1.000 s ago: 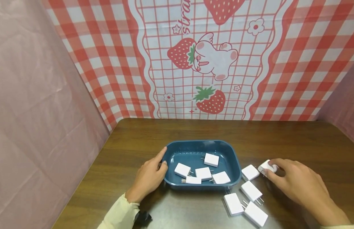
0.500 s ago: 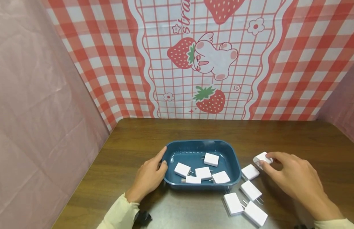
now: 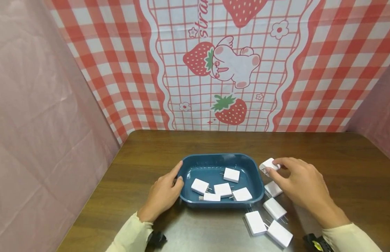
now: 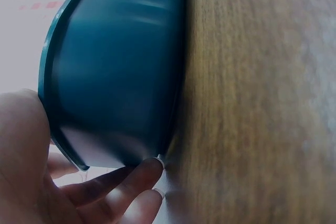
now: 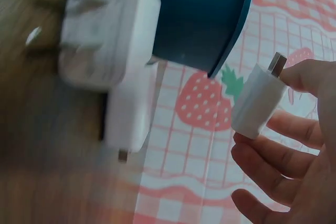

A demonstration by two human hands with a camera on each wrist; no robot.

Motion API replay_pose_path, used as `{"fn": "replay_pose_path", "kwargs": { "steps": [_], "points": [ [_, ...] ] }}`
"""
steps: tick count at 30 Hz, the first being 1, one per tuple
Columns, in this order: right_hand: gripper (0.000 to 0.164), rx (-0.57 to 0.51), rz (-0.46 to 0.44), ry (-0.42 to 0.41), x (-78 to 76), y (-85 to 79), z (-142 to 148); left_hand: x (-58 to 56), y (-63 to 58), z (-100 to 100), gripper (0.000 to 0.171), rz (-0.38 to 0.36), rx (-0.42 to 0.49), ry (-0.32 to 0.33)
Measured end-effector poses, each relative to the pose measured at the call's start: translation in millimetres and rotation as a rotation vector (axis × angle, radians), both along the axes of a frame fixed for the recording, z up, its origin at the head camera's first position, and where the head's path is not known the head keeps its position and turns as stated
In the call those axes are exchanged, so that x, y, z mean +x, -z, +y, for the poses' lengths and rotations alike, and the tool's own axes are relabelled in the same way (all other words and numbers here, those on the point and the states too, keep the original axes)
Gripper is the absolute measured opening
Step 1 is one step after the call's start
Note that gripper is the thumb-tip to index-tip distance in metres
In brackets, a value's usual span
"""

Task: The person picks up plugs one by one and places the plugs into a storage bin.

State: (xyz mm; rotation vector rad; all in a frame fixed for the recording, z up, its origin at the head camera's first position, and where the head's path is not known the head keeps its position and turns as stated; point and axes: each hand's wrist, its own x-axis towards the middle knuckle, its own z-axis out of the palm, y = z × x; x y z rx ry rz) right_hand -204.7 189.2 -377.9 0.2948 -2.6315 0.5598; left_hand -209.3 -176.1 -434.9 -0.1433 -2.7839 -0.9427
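The right hand pinches a white charger plug between thumb and fingertips, its grip clamped on the plug, which hangs in the air just off the right rim of the blue tray; the right wrist view shows the same plug with its metal prongs pointing up beside the fingers. The left hand rests against the tray's left wall with fingers loosely extended, its grip apart and holding nothing. In the left wrist view its fingertips touch the tray's outer wall low down at the counter. 5 white plugs lie inside the tray. 4 more plugs lie on the brown counter just right of the tray, below the right hand.
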Motion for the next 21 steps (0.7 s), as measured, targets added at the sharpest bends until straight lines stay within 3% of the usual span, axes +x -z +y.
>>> {"fn": "replay_pose_path", "kwargs": {
  "steps": [9,21],
  "points": [
    [0.036,0.036,0.008,-0.122,-8.7,-3.5,-35,0.2,-1.6,-1,0.052,-0.007,0.008,0.004],
    [0.032,0.127,-0.019,-0.192,-26.6,6.1,-65,-0.4,-1.5,-1,0.052,-0.003,0.002,0.007]
  ]
}}
